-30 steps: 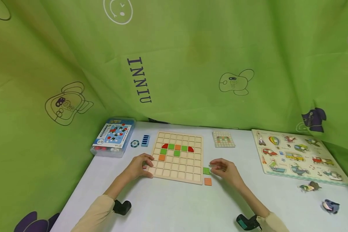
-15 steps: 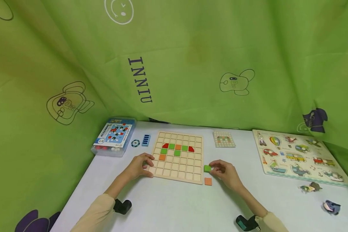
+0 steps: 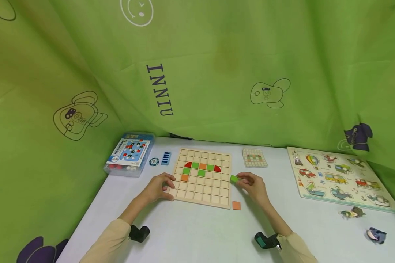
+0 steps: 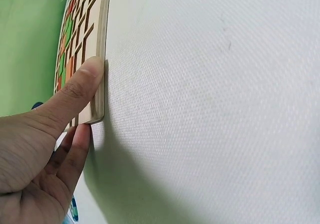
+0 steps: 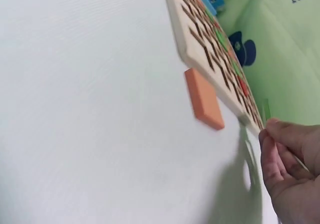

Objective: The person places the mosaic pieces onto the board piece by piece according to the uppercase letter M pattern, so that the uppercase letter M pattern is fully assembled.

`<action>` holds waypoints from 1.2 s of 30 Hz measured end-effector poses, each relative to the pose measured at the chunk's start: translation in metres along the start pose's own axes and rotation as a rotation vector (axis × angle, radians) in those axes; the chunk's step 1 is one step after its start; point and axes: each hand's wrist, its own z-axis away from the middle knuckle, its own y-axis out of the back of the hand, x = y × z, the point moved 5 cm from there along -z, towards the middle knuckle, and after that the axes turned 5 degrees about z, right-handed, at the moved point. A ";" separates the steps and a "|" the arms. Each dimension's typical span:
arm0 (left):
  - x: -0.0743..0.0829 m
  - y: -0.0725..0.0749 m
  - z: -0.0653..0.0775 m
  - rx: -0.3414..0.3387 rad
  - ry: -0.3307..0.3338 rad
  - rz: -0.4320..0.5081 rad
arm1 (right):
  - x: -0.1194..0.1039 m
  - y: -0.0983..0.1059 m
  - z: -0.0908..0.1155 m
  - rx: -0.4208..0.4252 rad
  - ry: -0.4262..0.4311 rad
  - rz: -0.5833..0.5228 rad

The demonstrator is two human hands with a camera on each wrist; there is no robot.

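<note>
A wooden grid board [image 3: 207,190] lies on the table, with red, green and orange pieces set in some of its squares. My left hand [image 3: 158,188] holds its near left corner; in the left wrist view the thumb [image 4: 90,68] presses the front edge and the other fingers touch the side. Beyond the board's right edge, my right hand [image 3: 254,187] pinches a green square tile [image 3: 233,179] between thumb and fingertips, raised off the table. The right wrist view shows only a thin edge of that tile [image 5: 266,107]. An orange square tile [image 3: 236,205] lies near the board's right front corner.
A small stack of pattern cards [image 3: 255,158] lies behind my right hand. Further right are a vehicle puzzle board [image 3: 335,190] and two small figures. A boxed molecule kit [image 3: 130,153], a round chip [image 3: 154,162] and a blue block [image 3: 166,158] stand left. Green cloth hangs behind.
My right hand has taken hold of the green tile, lifted it from the table and moved it away from me along the board's right edge. My left hand stays at the corner.
</note>
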 end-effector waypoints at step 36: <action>-0.004 -0.002 -0.001 0.015 0.049 0.014 | -0.023 -0.022 -0.015 -0.147 0.090 0.066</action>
